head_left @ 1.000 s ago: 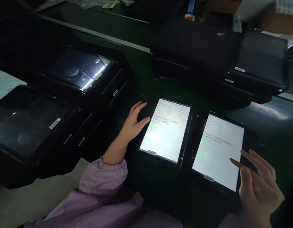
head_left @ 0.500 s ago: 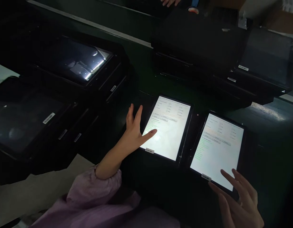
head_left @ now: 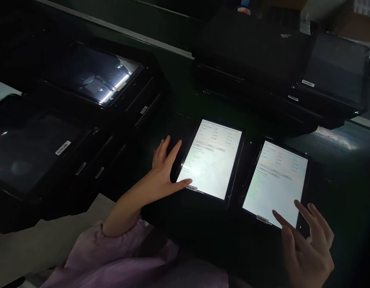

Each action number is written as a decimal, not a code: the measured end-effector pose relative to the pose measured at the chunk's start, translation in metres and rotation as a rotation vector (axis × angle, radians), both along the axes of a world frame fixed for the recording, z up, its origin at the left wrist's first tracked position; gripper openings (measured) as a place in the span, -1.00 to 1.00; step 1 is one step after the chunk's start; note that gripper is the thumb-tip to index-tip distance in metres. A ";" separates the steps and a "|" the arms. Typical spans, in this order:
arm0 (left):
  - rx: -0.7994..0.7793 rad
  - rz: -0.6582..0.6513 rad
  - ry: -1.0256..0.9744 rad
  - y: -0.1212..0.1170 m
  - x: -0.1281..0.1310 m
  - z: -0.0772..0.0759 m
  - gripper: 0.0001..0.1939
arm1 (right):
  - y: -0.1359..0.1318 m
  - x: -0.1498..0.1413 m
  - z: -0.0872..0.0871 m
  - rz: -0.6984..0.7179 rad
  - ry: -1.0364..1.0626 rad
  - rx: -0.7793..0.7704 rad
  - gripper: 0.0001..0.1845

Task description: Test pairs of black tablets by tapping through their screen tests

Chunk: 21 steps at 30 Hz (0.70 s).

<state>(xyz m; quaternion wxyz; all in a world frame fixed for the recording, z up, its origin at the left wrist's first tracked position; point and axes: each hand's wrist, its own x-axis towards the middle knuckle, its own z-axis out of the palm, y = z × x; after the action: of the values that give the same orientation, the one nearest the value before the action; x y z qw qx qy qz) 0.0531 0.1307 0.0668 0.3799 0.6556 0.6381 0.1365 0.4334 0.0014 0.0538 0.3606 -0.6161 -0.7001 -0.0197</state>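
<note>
Two lit tablets lie side by side on the dark green table, their white screens showing checkboxes, grey buttons and lines of green text. My left hand is open at the lower left of the left tablet, its thumb over the corner by a small barcode label. Whether the thumb touches the glass I cannot tell. Over the lower right of the right tablet my right hand is open, fingers spread, with the index finger pointing at the bottom of the screen. Neither hand grips anything.
Stacked dark tablets in black trays stand at the left, with another dark tablet nearer me. More black trays and a dark tablet are at the back right. A roll of tape lies at the far edge.
My left hand has moved down and left, its thumb sliding towards the tablet's bottom edge. My right fingers have shifted and spread over the right screen. A person's hand at the top has left view.
</note>
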 end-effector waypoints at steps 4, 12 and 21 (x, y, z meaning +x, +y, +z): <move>0.055 -0.130 0.036 -0.013 0.006 -0.012 0.36 | 0.004 -0.005 0.003 0.052 -0.056 0.013 -0.79; 0.050 0.046 0.068 0.001 0.029 -0.006 0.23 | 0.007 -0.011 0.009 0.113 -0.086 0.029 -0.79; 0.070 0.155 -0.065 0.007 0.008 0.003 0.08 | 0.007 -0.011 0.012 0.188 -0.116 0.006 -0.80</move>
<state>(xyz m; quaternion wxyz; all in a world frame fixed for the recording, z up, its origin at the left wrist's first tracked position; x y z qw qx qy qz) 0.0610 0.1376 0.0701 0.3655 0.6124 0.6692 0.2088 0.4221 0.0089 0.0655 0.3217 -0.5442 -0.7745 -0.0234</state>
